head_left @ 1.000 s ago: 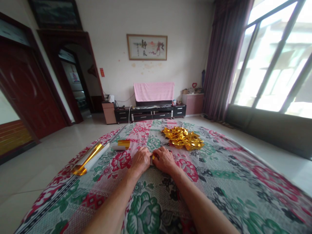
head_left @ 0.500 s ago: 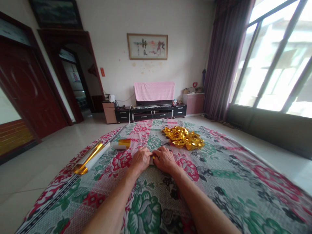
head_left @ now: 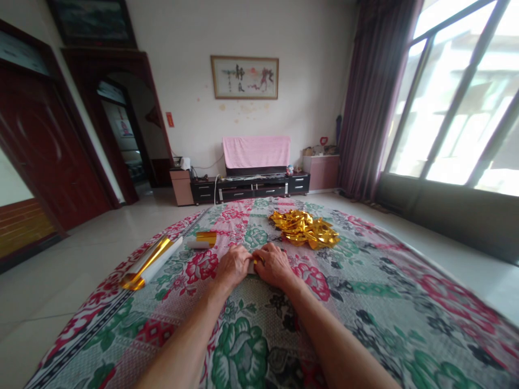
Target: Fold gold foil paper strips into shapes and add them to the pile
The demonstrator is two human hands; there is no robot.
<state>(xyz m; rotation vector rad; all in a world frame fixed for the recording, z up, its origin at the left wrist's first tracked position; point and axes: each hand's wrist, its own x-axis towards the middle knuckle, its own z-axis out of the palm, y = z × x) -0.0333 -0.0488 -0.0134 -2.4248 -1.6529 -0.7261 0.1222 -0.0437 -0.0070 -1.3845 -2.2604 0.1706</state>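
My left hand and my right hand meet over the middle of the flowered cloth, fingertips close together. Between them shows a small piece of gold and white foil paper, mostly covered by my fingers. Both hands are closed on it, pressed low against the cloth. Beyond my right hand lies a heap of folded gold foil pieces. To the left of my left hand rest a short sheet of gold and white foil paper and a longer, loosely rolled one.
A round table under a patterned tablecloth fills the foreground. Past it stand a low black TV cabinet and a pink cloth draped over something. A wooden door is at left, a purple curtain and windows at right.
Hardly anything differs. Both hands keep the same place on the foil paper, and the view has shifted very slightly.
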